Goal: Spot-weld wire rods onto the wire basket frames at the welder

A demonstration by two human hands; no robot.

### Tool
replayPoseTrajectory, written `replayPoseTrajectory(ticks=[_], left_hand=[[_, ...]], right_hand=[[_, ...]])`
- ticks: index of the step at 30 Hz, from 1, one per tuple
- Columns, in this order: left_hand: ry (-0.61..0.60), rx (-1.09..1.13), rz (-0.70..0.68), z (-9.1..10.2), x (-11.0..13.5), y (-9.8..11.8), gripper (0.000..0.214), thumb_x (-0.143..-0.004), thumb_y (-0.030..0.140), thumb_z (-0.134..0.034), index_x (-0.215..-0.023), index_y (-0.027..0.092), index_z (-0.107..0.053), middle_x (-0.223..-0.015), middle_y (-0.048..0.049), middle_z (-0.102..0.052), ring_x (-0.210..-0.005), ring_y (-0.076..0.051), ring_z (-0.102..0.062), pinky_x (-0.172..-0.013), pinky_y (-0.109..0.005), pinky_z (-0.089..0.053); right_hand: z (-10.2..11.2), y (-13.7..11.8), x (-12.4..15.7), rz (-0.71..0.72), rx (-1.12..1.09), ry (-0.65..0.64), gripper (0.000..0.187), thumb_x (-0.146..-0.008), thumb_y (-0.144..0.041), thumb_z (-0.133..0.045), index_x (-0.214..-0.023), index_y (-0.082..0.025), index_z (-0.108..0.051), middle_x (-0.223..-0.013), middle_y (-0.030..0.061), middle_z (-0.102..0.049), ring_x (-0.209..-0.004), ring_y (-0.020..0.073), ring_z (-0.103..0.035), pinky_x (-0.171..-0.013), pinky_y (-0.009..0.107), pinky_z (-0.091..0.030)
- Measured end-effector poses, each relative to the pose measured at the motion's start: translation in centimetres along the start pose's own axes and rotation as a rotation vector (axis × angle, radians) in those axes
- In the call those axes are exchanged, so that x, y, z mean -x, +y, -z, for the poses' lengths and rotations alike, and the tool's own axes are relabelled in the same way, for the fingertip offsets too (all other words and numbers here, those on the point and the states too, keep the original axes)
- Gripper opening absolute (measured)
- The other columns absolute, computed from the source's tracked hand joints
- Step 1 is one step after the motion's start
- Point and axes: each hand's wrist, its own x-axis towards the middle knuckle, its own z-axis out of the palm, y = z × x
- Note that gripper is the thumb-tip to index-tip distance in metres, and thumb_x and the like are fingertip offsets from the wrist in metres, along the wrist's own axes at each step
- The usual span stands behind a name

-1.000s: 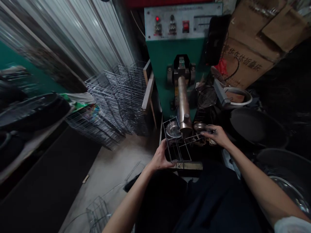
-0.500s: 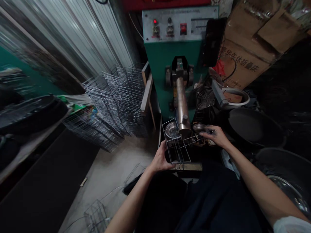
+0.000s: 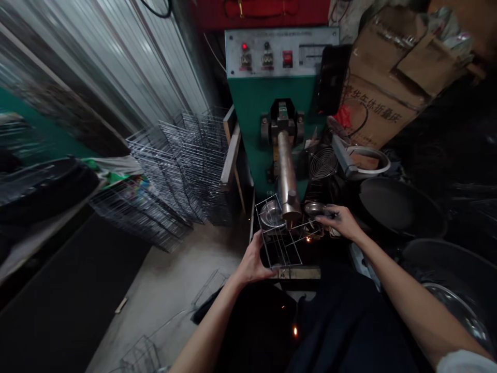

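Observation:
My left hand (image 3: 254, 261) grips the near edge of a rectangular steel wire rack (image 3: 278, 247), which sits under the thick copper-coloured electrode (image 3: 286, 171) of a green welding machine (image 3: 267, 111). A round metal dish (image 3: 269, 215) lies at the rack's far end, beside the electrode tip. My right hand (image 3: 337, 220) pinches a second small metal dish (image 3: 314, 209) against the rack's right side. Bright sparks (image 3: 308, 239) fly just below that dish, and another spark (image 3: 295, 331) falls near my lap.
Stacks of wire racks (image 3: 186, 171) lean left of the machine on a concrete floor (image 3: 166, 269). A loose wire rack (image 3: 140, 357) lies near my left knee. To the right are a fan guard (image 3: 323, 162), black round pans (image 3: 399, 207) and a cardboard box (image 3: 378, 103).
Sparks now fly around the rack, absent earlier. The whole view has drifted, with the machine sitting lower and further left. Both hands keep their hold.

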Motion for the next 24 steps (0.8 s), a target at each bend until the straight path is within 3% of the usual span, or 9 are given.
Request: replayPoseTrajectory(ticks=[4,8,11,14,16,18,21,24], left_hand=[[-0.006,-0.106,-0.025,0.7,-0.2,0.1,0.099,-0.064,0.032,-0.085,-0.146,0.021,-0.030,-0.132,-0.0142,-0.061,-0.121,-0.034,-0.066,-0.109,-0.054,-0.054],[-0.010,-0.242,0.031,1.1,0.3,-0.4,0.093,-0.070,0.043,-0.082,-0.144,0.019,-0.031,-0.126,-0.0140,-0.063,-0.115,-0.034,-0.069,-0.102,-0.054,-0.058],[-0.007,-0.285,0.118,1.0,0.2,-0.9,0.100,-0.067,0.052,-0.085,-0.143,0.019,-0.029,-0.122,-0.0139,-0.064,-0.109,-0.037,-0.071,-0.096,-0.058,-0.060],[0.003,-0.292,0.214,0.6,-0.2,-1.2,0.107,-0.061,0.059,-0.088,-0.142,0.023,-0.029,-0.123,-0.0137,-0.064,-0.104,-0.042,-0.072,-0.087,-0.064,-0.063],[0.002,-0.266,0.225,0.4,-0.2,-1.2,0.107,-0.061,0.060,-0.088,-0.142,0.025,-0.028,-0.126,-0.0142,-0.063,-0.107,-0.043,-0.072,-0.086,-0.064,-0.063],[0.006,-0.256,0.209,0.3,-0.1,-1.4,0.106,-0.061,0.062,-0.087,-0.141,0.026,-0.027,-0.127,-0.0146,-0.063,-0.108,-0.043,-0.072,-0.086,-0.063,-0.064],[0.010,-0.261,0.198,0.4,-0.1,-1.8,0.110,-0.058,0.063,-0.088,-0.142,0.029,-0.025,-0.122,-0.0111,-0.067,-0.104,-0.041,-0.074,-0.084,-0.061,-0.065],[0.020,-0.308,0.207,0.5,-0.1,-2.1,0.110,-0.055,0.065,-0.088,-0.140,0.034,-0.026,-0.115,-0.0045,-0.071,-0.101,-0.039,-0.075,-0.081,-0.059,-0.067]], right_hand=[[0.8,0.9,0.4,0.046,0.071,0.076,0.052,-0.082,-0.070,-0.072,-0.078,-0.018,-0.076,-0.082,0.0057,-0.067,-0.077,0.0208,-0.063,-0.072,0.031,-0.047],[5.7,3.9,5.3,-0.008,0.313,0.181,0.041,-0.089,-0.058,-0.072,-0.106,-0.020,-0.076,-0.107,0.0102,-0.071,-0.098,0.0243,-0.066,-0.090,0.033,-0.050],[10.6,7.6,13.5,-0.429,0.555,0.174,0.035,-0.099,-0.046,-0.062,-0.120,-0.020,-0.072,-0.122,0.0125,-0.072,-0.114,0.0250,-0.066,-0.102,0.033,-0.047],[12.8,10.4,23.6,-0.882,0.676,0.110,0.035,-0.098,-0.040,-0.064,-0.120,-0.014,-0.072,-0.124,0.0189,-0.072,-0.118,0.0292,-0.067,-0.102,0.035,-0.048],[12.2,11.7,29.2,-1.031,0.675,0.060,0.037,-0.089,-0.039,-0.076,-0.113,-0.011,-0.074,-0.115,0.0213,-0.075,-0.111,0.0321,-0.070,-0.096,0.036,-0.051],[10.6,12.7,32.9,-1.117,0.657,0.006,0.038,-0.083,-0.037,-0.082,-0.109,-0.011,-0.076,-0.109,0.0198,-0.077,-0.107,0.0319,-0.072,-0.092,0.034,-0.052],[7.9,13.8,35.2,-1.155,0.639,-0.039,0.032,-0.089,-0.031,-0.076,-0.113,-0.010,-0.075,-0.114,0.0206,-0.076,-0.111,0.0313,-0.072,-0.092,0.033,-0.052],[6.4,14.4,35.3,-1.136,0.638,-0.053,0.032,-0.095,-0.028,-0.067,-0.122,-0.010,-0.072,-0.125,0.0224,-0.073,-0.120,0.0313,-0.069,-0.096,0.033,-0.051]])
